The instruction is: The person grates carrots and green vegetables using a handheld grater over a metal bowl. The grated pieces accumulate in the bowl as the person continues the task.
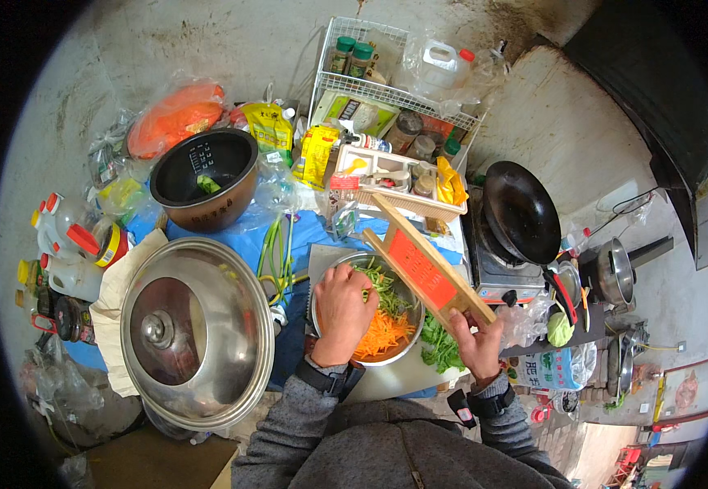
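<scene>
A steel bowl (416,330) before me holds shredded carrot (384,333) and green vegetable shreds (390,287). My left hand (345,312) reaches over the bowl's left side, fingers bent down at the green shreds; whether they grip any is hidden. My right hand (477,343) grips the near end of a wooden-framed grater (421,269) with an orange plate, tilted over the bowl's right side. Leafy greens (441,345) lie right of the bowl, by the grater's lower end.
A large lidded steel pan (232,318) stands at left, a rice-cooker pot (207,208) behind it. Green onions (277,257) lie between pan and bowl. Seasonings fill a plastic tray (390,198) and a wire rack (354,79) at the back. A wok (522,214) sits on the stove at right.
</scene>
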Demonstrator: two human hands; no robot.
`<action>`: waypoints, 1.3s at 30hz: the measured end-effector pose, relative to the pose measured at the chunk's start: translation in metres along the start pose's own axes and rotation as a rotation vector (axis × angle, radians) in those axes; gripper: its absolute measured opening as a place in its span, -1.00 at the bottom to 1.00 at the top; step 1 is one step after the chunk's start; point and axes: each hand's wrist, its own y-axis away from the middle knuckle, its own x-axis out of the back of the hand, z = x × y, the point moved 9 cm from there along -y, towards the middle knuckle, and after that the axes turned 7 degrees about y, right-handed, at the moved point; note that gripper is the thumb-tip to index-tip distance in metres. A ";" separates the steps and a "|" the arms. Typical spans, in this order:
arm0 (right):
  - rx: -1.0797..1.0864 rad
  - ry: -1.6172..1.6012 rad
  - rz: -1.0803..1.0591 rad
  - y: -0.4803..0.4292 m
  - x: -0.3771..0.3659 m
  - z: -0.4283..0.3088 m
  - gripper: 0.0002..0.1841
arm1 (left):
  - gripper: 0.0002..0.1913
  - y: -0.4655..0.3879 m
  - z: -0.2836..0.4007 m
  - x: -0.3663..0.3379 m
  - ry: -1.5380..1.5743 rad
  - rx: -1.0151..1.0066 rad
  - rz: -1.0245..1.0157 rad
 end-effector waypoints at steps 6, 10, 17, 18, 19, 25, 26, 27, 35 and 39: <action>-0.174 -0.156 -0.023 -0.001 0.002 0.017 -0.81 | -0.83 0.006 0.000 -0.009 -0.118 -0.016 -0.108; -0.245 -0.252 -0.034 -0.002 0.001 0.019 -0.83 | -0.86 0.005 0.000 -0.009 -0.079 -0.071 -0.058; -0.313 -0.300 -0.037 -0.001 -0.003 0.026 -0.82 | -0.85 0.003 0.014 0.009 0.037 -0.070 0.002; -0.298 -0.309 -0.045 0.000 -0.004 0.025 -0.82 | -0.85 0.003 0.020 0.017 0.048 -0.101 0.080; -0.302 -0.314 -0.049 0.000 -0.005 0.025 -0.82 | -0.85 0.001 0.024 0.018 0.086 -0.110 0.077; -0.272 -0.311 -0.053 0.002 -0.008 0.018 -0.83 | -0.85 -0.010 0.014 -0.008 0.487 0.016 -0.019; -0.274 -0.332 -0.052 0.002 -0.008 0.018 -0.83 | -0.85 -0.010 0.010 -0.015 0.592 0.055 -0.027; -0.280 -0.330 -0.050 0.002 -0.007 0.018 -0.83 | -0.85 -0.008 0.004 -0.023 0.716 0.124 -0.052; -0.353 -0.359 -0.031 0.003 0.000 0.029 -0.83 | -0.81 0.003 0.004 -0.007 0.004 -0.114 -0.075; -0.362 -0.423 -0.036 0.002 0.000 0.034 -0.83 | -0.75 0.005 -0.002 -0.019 -0.069 0.001 -0.234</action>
